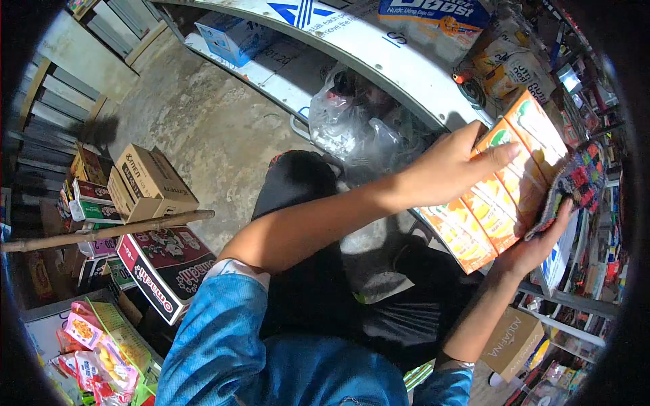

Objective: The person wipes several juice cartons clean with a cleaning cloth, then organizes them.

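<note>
An orange pack of juice cartons (494, 193) is held tilted at the right, in front of a white shelf. My left hand (460, 162) grips its upper left side, with the thumb lying across the front. Below and to the right, my right hand (542, 243) is closed on a multicoloured knitted cloth (582, 177). The cloth lies against the right side of the pack. Part of the right hand's fingers is hidden behind the cloth.
White shelf boards (352, 40) cross the top, bearing drink packs (440, 27). Plastic bags (345, 125) lie on the lower shelf. At the left are a brown carton (145, 183), a wooden stick (135, 227), an Omachi box (166, 271) and snack packets (101, 352). An Aquafina box (513, 342) sits lower right.
</note>
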Demonstrator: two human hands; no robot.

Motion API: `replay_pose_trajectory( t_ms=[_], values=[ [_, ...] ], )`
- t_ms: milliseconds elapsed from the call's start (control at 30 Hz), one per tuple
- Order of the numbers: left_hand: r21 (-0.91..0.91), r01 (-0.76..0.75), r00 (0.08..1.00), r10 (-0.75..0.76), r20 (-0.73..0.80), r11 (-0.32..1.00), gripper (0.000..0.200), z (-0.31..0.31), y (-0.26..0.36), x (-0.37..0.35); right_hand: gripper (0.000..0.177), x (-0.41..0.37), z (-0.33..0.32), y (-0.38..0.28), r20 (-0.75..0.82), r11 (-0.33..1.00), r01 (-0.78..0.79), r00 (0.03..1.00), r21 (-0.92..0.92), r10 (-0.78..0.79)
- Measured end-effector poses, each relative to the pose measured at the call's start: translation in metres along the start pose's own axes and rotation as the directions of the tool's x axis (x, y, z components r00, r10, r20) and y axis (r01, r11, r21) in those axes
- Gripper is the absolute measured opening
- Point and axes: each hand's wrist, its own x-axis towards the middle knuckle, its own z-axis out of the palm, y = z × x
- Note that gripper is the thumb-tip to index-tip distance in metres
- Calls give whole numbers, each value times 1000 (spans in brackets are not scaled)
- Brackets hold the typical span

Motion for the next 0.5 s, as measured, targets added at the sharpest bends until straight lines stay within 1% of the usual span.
replay_pose_trajectory(
  t_ms=[67, 100, 133, 167, 200, 233, 267, 300, 333, 400, 433, 467, 500],
  values=[
    [-43, 51, 996, -54, -75, 998, 51, -3, 2, 0, 57, -3, -5, 8, -63, 972, 73, 994, -222, -89],
    [-114, 105, 991, -114, -74, 988, 54, -10, 0, 4, 58, -16, -9, 18, 124, 706, 313, 944, -636, -306],
    [-62, -10, 991, 2, -136, 998, 58, -16, -1, 9, 62, -28, -6, 25, 1, 910, 104, 994, -401, -113],
    [-90, 30, 983, -45, -178, 996, 60, -23, 9, 12, 65, -35, -20, 34, 209, 742, 275, 960, -611, -184],
    [-121, 69, 972, -93, -215, 990, 61, -30, 22, 13, 69, -44, -21, 38, 416, 503, 453, 889, -736, -191],
    [-166, 18, 977, -53, -209, 986, 61, -35, 28, 14, 70, -49, -16, 39, 381, 667, 345, 919, -661, -98],
    [-215, -29, 980, -15, -200, 976, 61, -38, 33, 18, 71, -58, 6, 35, 358, 797, 216, 934, -564, 1],
    [-232, -65, 983, 21, -184, 971, 60, -42, 32, 22, 70, -61, 6, 33, 396, 789, 213, 917, -576, 41],
    [-214, -21, 986, -16, -165, 977, 58, -42, 31, 21, 74, -64, 12, 29, 321, 826, 160, 947, -541, 27],
    [-135, 173, 984, -178, -24, 976, 60, -39, 27, 18, 74, -54, 1, 28, 172, 837, 138, 984, -529, -54],
    [-152, 189, 982, -185, 41, 970, 63, -32, 17, 15, 63, -50, 2, 24, 146, 924, 116, 987, -364, -67],
    [-171, 205, 976, -188, 106, 964, 65, -21, 8, 9, 54, -37, -26, 25, 264, 802, 301, 946, -515, -186],
    [-223, 236, 970, -242, 0, 946, 52, -4, 15, -1, 51, -33, -21, 15, 144, 957, 147, 983, -251, -113]
  ],
)
